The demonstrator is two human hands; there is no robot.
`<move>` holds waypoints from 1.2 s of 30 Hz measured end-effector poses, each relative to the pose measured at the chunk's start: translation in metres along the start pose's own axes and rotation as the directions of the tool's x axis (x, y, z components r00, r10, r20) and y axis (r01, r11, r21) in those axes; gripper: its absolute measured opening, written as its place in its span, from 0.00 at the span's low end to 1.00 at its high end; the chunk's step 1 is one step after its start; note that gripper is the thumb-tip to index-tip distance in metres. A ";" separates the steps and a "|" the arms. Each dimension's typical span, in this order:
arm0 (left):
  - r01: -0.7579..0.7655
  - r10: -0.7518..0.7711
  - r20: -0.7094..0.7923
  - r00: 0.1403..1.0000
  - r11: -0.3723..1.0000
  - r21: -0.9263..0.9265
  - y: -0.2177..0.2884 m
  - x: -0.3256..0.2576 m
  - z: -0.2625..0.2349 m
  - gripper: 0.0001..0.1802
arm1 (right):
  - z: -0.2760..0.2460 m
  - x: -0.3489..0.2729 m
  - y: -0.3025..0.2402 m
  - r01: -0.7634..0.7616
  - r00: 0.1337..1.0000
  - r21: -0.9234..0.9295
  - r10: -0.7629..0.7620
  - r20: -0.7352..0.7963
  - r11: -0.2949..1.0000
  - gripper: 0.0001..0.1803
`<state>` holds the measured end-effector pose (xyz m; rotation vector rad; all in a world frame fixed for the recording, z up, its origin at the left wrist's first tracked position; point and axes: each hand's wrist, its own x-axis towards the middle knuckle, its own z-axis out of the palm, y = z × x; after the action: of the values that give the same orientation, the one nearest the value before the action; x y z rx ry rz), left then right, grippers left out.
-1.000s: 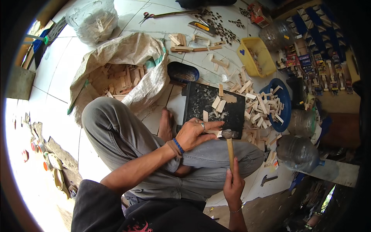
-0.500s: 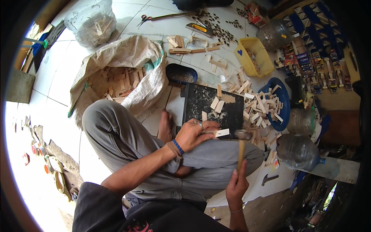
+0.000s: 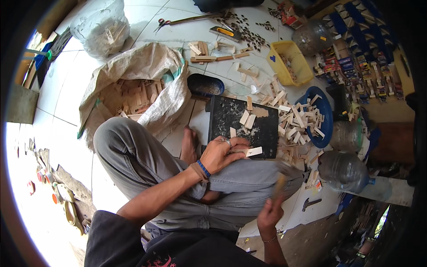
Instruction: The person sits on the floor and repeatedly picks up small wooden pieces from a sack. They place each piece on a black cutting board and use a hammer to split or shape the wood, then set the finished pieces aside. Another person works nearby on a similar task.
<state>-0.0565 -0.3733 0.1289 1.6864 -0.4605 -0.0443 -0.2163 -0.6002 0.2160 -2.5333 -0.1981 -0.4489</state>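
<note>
Over on the left a clear plastic bag (image 3: pixel 101 27) sat on the tiled floor (image 3: pixel 58 93) with pale bits inside, too blurry to say what. Next to it a big woven sack (image 3: pixel 133 71) lay open, stuffed with small wooden blocks. Just right of the sack was a dark oval dish (image 3: pixel 205 84), couldn't see anything in it.

In the middle, the left hand (image 3: pixel 222 154) had its grip clamped on a small flat wood piece (image 3: pixel 253 151), pressed onto the near edge of a black board (image 3: pixel 242 124) that had a few more slats and shavings on it. Lower down, the right hand (image 3: pixel 269 215) was closed around a hammer handle (image 3: pixel 279 184), the head motion-blurred.

Further right, a yellow tub (image 3: pixel 291 60) held some small dark bits, and a blue bowl (image 3: pixel 327 118) was heaped with cut wood slats spilling onto the floor. Two clear plastic jugs (image 3: pixel 344 171) lay at the far right.
</note>
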 end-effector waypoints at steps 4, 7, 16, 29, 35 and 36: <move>-0.011 0.011 -0.003 1.000 1.000 -0.003 0.000 0.002 -0.001 0.20 | -0.001 0.005 0.004 -0.025 0.985 -0.101 0.042 0.170 0.995 0.31; 0.011 -0.011 0.003 1.000 1.000 0.002 0.002 0.000 -0.001 0.20 | -0.012 0.000 -0.004 -0.088 0.989 0.032 0.091 -0.119 0.996 0.33; 0.034 -0.033 0.008 0.999 0.999 -0.042 0.003 0.000 -0.001 0.20 | -0.015 0.007 -0.013 -0.254 0.958 -0.088 0.263 0.112 0.963 0.30; 0.033 -0.033 0.005 0.999 0.999 0.008 0.005 0.002 -0.002 0.19 | 0.001 0.039 -0.008 -0.137 0.990 -0.130 0.140 0.017 0.982 0.31; 0.003 -0.005 -0.074 0.997 1.000 -0.020 0.005 0.003 -0.004 0.16 | 0.029 0.061 0.015 -0.498 0.858 0.058 0.482 0.178 0.865 0.31; 0.052 -0.057 -0.084 0.995 0.997 -0.060 0.004 0.003 -0.004 0.16 | 0.037 0.062 0.020 -0.344 0.934 0.007 0.341 0.108 0.939 0.31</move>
<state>-0.0538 -0.3707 0.1341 1.6373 -0.3458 -0.0251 -0.1440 -0.5938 0.1987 -2.4978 0.1984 -0.1734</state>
